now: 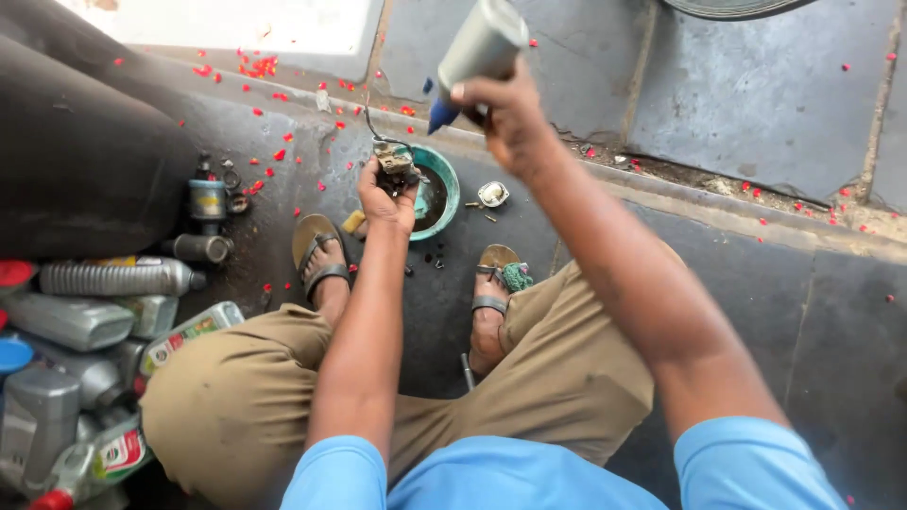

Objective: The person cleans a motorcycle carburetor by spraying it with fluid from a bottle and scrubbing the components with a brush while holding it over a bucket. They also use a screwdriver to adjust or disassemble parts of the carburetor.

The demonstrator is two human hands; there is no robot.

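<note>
Dark grey stone slabs pave the ground beyond a raised kerb, the oil-stained floor below it strewn with small red petals — a bright sunlit patch lies at the top left, and grey plastic oil bottles crowd the left edge.

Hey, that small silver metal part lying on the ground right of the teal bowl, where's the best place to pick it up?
Pinch the small silver part across its rounded body from straight above. It lies flat and alone on the dark floor, just right of the teal bowl, so probably nothing blocks fingers on either side. Finer detail is too small to tell.
</note>
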